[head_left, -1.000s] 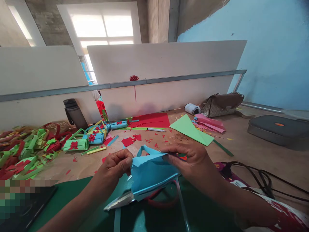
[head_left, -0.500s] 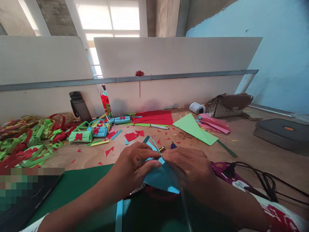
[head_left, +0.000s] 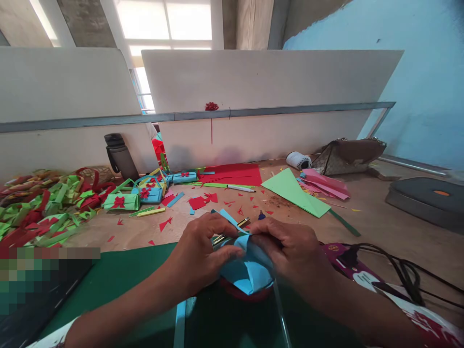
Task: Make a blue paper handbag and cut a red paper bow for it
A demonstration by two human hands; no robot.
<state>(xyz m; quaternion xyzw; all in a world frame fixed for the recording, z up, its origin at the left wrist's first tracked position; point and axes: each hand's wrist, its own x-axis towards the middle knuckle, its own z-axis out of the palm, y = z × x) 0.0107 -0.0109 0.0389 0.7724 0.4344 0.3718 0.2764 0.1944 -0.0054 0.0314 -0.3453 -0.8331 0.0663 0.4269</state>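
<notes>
No legible text, labels, numbers or signs

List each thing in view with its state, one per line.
Blue paper: bent, in both hands
Left hand: closed on the paper
Right hand: closed on the paper
Dark bottle: upright, lid on
Handbag: flap shut
Grey case: closed
White pen: lying flat
Purple power strip: black plug inserted
</notes>
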